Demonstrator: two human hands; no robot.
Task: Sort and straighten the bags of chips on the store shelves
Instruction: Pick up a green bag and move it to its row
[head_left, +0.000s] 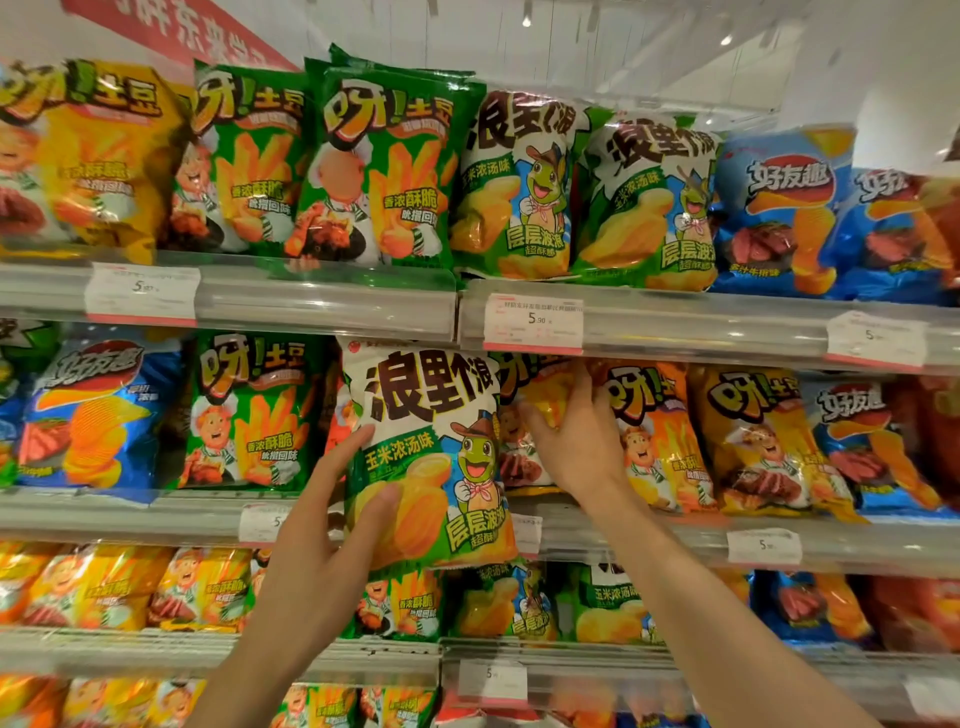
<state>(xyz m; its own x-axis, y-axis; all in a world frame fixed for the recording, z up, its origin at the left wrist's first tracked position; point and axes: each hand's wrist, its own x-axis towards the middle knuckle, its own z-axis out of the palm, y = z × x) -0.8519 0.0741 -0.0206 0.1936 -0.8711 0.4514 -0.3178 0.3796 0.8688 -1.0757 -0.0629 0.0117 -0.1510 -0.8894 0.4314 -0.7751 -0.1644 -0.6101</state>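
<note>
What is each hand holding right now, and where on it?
The left hand grips the white-and-green frog-cartoon chip bag by its lower left edge. The right hand rests on a yellow chip bag, fingers at its upper front.

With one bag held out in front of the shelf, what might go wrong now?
1. The left hand holds the green and white frog bag only at its left edge, so it may slip.
2. The right hand presses the yellow bag behind; neighbouring orange bags might tip forward.
</note>
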